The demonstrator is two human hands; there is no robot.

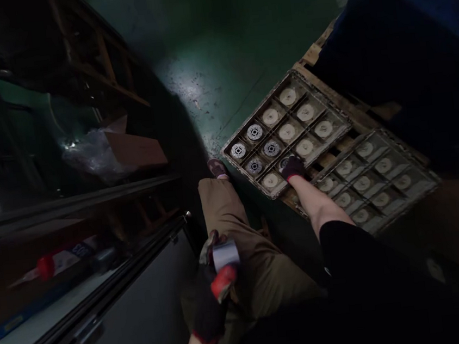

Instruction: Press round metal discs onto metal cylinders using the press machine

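Note:
My left hand (205,314), in a black glove with a red cuff, is low in the view above my khaki trouser leg (227,208). It grips a short silver cylinder (225,255), perhaps a roll or a metal part, alongside something red and grey. My right hand (293,168), also gloved, reaches down to a grey compartment tray (258,113) and rests on a perforated metal disc (283,162). Several more metal discs (254,132) and several cream discs (286,131) sit in its cells. A second tray of cream discs (408,205) lies to the right.
Both trays rest on a wooden pallet (315,53), beside a large dark blue container (406,55). My shoe (216,168) is near the tray. Green floor (232,40) lies beyond. To the left stand a glass-fronted cabinet (84,318) and wooden shelving holding cardboard and plastic wrap (116,151).

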